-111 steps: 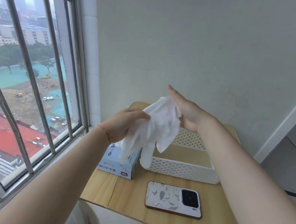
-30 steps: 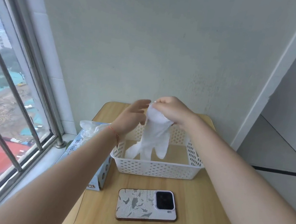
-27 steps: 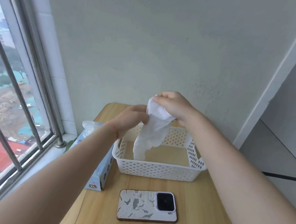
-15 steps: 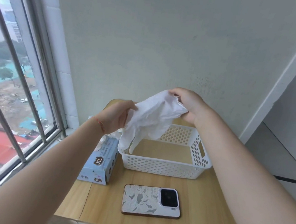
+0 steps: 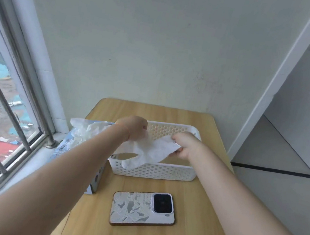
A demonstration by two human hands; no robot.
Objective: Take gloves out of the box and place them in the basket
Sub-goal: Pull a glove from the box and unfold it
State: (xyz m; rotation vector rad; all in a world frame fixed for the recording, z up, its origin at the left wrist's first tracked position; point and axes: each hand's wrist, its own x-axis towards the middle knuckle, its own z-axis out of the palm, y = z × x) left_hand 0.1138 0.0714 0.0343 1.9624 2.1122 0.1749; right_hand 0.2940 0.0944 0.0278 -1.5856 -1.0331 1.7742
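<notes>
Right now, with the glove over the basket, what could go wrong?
1. One finger of the glove droops over the basket's front wall, so if both hands let go it might slide out onto the table.
2. More gloves bulge loosely from the box at the table's edge under the left arm; a nudge could knock it off.

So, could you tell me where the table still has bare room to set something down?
The wooden table is bare right of the phone, below the white basket, and in a strip behind the basket by the wall. The left side is crowded: the glove box stands there, and both hands hold a glove over the basket.
</notes>
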